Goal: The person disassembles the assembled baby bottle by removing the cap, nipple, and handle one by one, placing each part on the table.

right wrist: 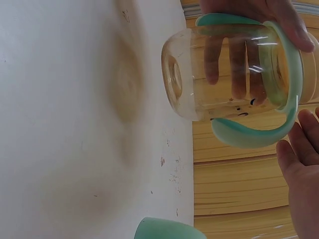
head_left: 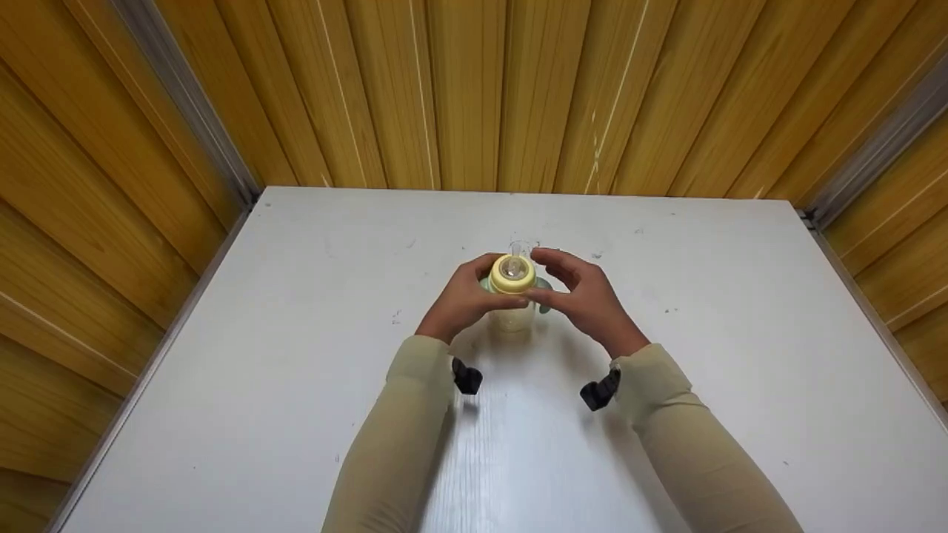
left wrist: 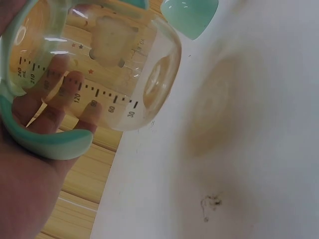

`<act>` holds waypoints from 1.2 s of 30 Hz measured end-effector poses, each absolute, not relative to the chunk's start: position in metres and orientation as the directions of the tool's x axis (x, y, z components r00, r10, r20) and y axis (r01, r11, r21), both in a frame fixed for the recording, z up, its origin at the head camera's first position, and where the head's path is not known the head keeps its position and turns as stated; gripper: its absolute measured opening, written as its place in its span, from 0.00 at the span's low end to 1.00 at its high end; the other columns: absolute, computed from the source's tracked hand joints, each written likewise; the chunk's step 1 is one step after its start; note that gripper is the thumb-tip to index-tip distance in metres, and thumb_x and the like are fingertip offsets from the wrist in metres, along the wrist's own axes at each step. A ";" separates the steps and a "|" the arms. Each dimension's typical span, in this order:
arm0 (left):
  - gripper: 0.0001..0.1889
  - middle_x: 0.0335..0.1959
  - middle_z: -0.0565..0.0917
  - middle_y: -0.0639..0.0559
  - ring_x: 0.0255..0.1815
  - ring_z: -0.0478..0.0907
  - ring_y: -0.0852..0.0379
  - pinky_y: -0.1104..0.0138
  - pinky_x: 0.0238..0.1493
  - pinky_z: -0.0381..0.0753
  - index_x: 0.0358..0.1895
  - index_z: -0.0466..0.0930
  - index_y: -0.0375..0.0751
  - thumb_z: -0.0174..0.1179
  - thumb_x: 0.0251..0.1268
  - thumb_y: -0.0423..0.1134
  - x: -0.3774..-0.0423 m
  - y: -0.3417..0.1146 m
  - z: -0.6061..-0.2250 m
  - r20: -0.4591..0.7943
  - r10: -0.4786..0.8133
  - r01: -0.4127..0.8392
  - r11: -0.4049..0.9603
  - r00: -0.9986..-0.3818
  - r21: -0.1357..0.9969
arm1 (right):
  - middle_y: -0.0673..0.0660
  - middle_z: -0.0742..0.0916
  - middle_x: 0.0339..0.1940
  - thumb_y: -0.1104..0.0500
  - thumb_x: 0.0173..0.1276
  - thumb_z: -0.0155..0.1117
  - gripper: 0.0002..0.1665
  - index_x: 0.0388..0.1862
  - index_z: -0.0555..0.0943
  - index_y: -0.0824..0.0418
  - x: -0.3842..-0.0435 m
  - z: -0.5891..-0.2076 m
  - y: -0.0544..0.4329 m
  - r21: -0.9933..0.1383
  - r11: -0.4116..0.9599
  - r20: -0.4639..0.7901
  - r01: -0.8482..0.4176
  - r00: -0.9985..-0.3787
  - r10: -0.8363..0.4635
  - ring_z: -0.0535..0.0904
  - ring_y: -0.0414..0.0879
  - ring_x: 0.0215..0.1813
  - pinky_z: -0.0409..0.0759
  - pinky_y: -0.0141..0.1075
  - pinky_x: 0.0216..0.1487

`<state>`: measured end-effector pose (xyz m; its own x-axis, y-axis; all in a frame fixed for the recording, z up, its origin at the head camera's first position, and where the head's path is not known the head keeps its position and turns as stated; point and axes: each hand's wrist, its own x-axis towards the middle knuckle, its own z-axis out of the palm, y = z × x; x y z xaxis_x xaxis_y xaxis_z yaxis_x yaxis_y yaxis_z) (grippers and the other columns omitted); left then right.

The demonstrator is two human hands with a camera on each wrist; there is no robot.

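A clear baby bottle with a cream collar ring, a clear nipple and mint-green side handles is held upright over the white table. My left hand grips it from the left, with the thumb across the front and the fingers behind the body. In the left wrist view, a handle lies beside the palm, and black millilitre marks show on the bottle. My right hand is at the bottle's right side near the collar, fingers loosely bent and spread. Contact there is hard to tell in the right wrist view.
The white table bears small dark marks and scuffs. Yellow wood-look panels stand behind it and at both sides. A mint-green rounded piece shows at the right wrist view's bottom edge; what it belongs to is unclear.
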<state>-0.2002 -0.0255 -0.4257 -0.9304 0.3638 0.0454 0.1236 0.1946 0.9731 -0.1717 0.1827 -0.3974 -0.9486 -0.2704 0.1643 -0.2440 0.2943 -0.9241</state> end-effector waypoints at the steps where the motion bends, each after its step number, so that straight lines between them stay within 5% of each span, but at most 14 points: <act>1: 0.37 0.56 0.80 0.65 0.59 0.73 0.62 0.55 0.66 0.68 0.60 0.75 0.58 0.79 0.39 0.51 -0.200 -0.025 -0.426 0.049 0.363 0.126 0.192 -0.930 0.973 | 0.53 0.77 0.67 0.46 0.55 0.75 0.40 0.66 0.73 0.55 -0.172 -0.398 0.182 -0.924 0.292 0.166 -0.246 -0.947 -0.274 0.68 0.46 0.72 0.63 0.39 0.73; 21: 0.39 0.56 0.80 0.64 0.60 0.73 0.63 0.54 0.67 0.67 0.59 0.76 0.57 0.79 0.36 0.56 -0.199 -0.023 -0.427 0.044 0.345 0.119 0.200 -0.938 0.973 | 0.51 0.75 0.68 0.53 0.57 0.75 0.40 0.68 0.71 0.55 -0.174 -0.400 0.174 -0.944 0.258 0.129 -0.206 -0.950 -0.286 0.67 0.44 0.73 0.64 0.39 0.73; 36: 0.41 0.55 0.80 0.66 0.60 0.72 0.64 0.54 0.66 0.69 0.56 0.73 0.59 0.78 0.31 0.62 -0.201 -0.020 -0.429 0.020 0.338 0.111 0.251 -0.941 0.962 | 0.51 0.77 0.66 0.43 0.52 0.77 0.46 0.69 0.71 0.54 -0.175 -0.400 0.171 -0.931 0.318 0.091 -0.177 -0.960 -0.266 0.72 0.44 0.68 0.69 0.42 0.70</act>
<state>-0.2010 -0.0196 -0.4289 -0.9409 0.3382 0.0202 0.1109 0.2513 0.9615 -0.1748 0.1707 -0.4000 -0.9595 -0.2664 0.0914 -0.1770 0.3182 -0.9314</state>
